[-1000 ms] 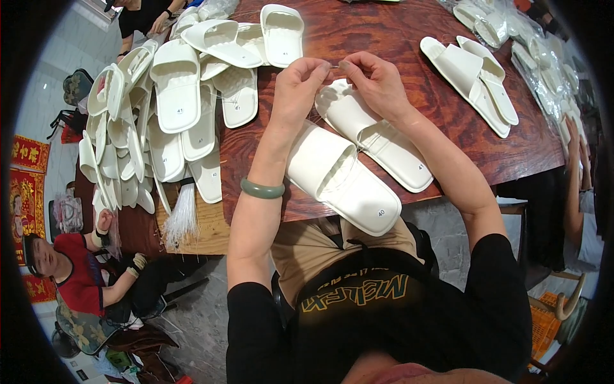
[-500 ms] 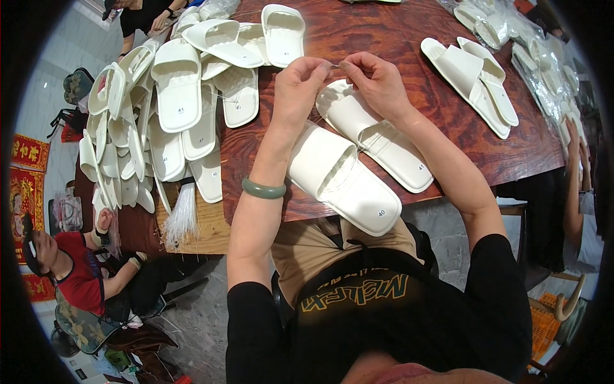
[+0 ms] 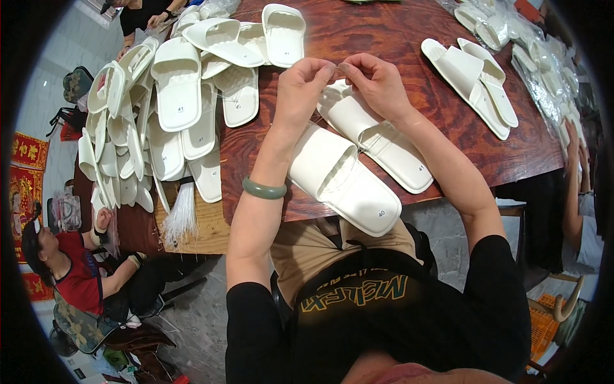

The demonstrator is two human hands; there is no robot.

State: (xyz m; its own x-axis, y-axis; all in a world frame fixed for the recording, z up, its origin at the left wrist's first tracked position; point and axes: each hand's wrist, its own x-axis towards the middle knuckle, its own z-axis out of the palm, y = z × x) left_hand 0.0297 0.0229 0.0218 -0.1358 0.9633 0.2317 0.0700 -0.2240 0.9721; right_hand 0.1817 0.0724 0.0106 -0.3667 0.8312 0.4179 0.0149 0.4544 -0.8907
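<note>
My left hand (image 3: 303, 86) and my right hand (image 3: 378, 86) meet above the table, thumbs and forefingers pinched close together. Between the fingertips runs a thin pale thread (image 3: 337, 69), hard to make out. Below them lie two white slippers side by side, toes away from me. The nearer slipper (image 3: 368, 195) sticks out past the table's near edge, and a fine loop of thread shows at its strap. Its neighbour, the other slipper (image 3: 401, 163), also has a thread at the strap; its far end sits under my right hand.
A heap of white slippers (image 3: 179, 83) covers the table's left side, with a bundle of white strands (image 3: 181, 214) hanging below. Another slipper pair (image 3: 464, 73) lies right on the reddish wooden table (image 3: 364, 32). Bagged slippers (image 3: 543, 61) line the right edge. A person in red (image 3: 80, 275) sits left.
My hands stay almost in place, with the fingertips shifted slightly and a little farther apart. The slippers have not moved. At left, the seated person's head has turned.
</note>
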